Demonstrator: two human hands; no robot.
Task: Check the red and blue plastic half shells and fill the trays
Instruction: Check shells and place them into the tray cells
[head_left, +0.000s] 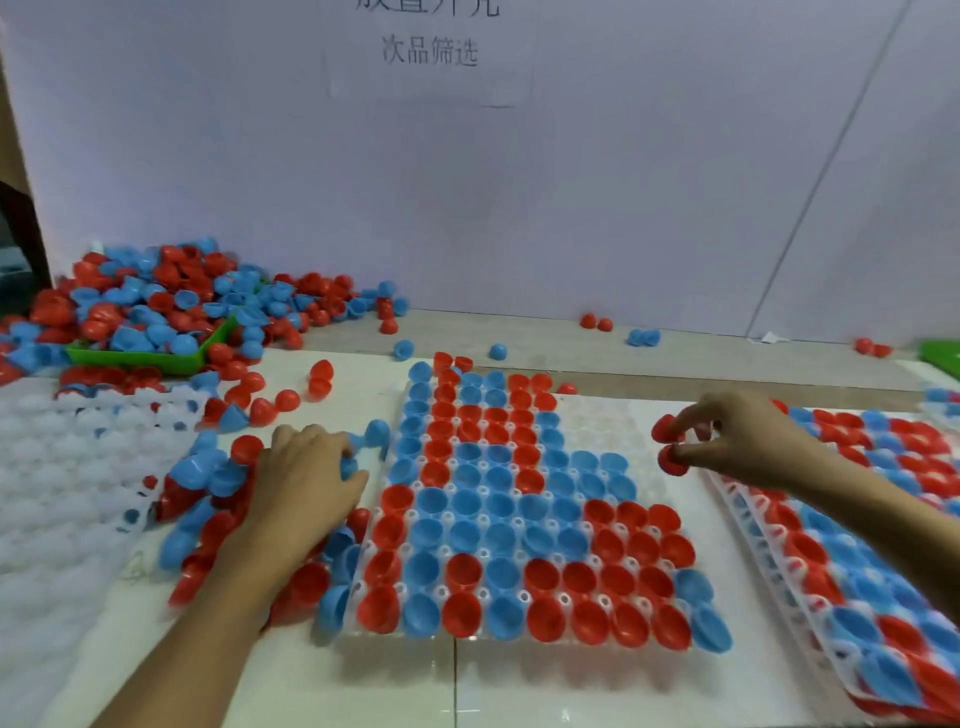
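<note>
At the far left a green tray (130, 357) stands on the bench (571, 691), heaped with red and blue half shells that spill around it. In front of it lies a stack of empty white trays (57, 467). Just right of this stack is a loose pile of shells (208, 499). The left hand (306, 483) rests palm down on this pile, with its fingers curled over a blue shell (349, 466) at the right edge of the pile; whether it really grips the shell I cannot tell.

In the middle lies the clear tray (605, 415), mostly filled with red and blue shells with the open side up. Only its far right corner has empty cups.

The right hand (737, 441) is lifted just beside the right edge of this tray. Its fingertips pinch two red shells (670, 447), one above the other. Under the right forearm, further right, lies a stack of filled trays (852, 525).
</note>
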